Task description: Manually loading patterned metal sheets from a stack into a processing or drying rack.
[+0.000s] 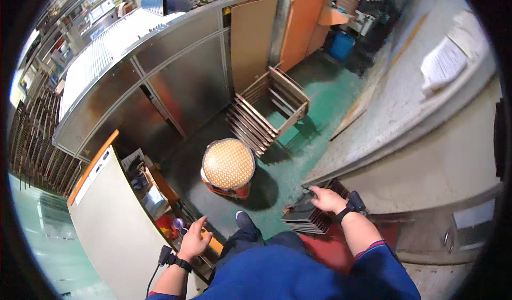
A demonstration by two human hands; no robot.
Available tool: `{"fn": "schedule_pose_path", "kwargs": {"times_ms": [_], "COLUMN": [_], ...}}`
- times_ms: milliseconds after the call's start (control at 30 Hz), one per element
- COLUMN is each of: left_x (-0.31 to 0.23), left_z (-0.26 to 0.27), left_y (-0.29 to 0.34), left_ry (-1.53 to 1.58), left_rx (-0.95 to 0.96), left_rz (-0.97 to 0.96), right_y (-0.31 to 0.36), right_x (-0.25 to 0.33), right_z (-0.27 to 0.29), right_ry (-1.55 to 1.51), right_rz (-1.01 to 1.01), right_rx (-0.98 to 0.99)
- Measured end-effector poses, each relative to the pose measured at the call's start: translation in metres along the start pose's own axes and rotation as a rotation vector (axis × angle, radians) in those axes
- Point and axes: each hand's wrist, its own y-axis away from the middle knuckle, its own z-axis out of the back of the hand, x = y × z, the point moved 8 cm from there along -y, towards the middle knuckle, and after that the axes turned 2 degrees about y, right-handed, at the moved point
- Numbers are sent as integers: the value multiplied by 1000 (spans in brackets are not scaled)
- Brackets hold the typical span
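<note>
My left hand [195,241] is held out low on the left with its fingers apart and nothing in them. It is nearest to an open shelf of small items, among them a purple and white round object [180,224]. My right hand [327,200] hangs over a stack of dark flat panels [306,217] beside the right-hand cabinet. Its fingers are loosely spread and appear empty; whether they touch the stack I cannot tell. Both wrists carry black straps with small devices.
A round stool [229,164] with a patterned yellow seat stands ahead. Behind it a slatted rack [269,110] rests on the green floor. A long metal-panelled machine [186,70] runs along the left. Papers [442,62] lie on the right-hand worktop [394,102]. A blue bin [342,45] stands farther back.
</note>
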Motion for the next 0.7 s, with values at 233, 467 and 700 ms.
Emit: {"fn": "schedule_pose_path", "kwargs": {"times_ms": [233, 467, 700], "left_x": [54, 80, 11], "left_z": [32, 34, -1], "left_y": [-47, -75, -163], "left_ry": [74, -69, 294], "left_rx": [42, 51, -4], "left_rz": [265, 610, 858], "right_y": [-152, -326, -520], "right_x": [24, -30, -140], "right_z": [91, 168, 231], "right_ry": [44, -106, 64], "right_rz": [142, 34, -76], "right_rx": [-86, -29, -139]}}
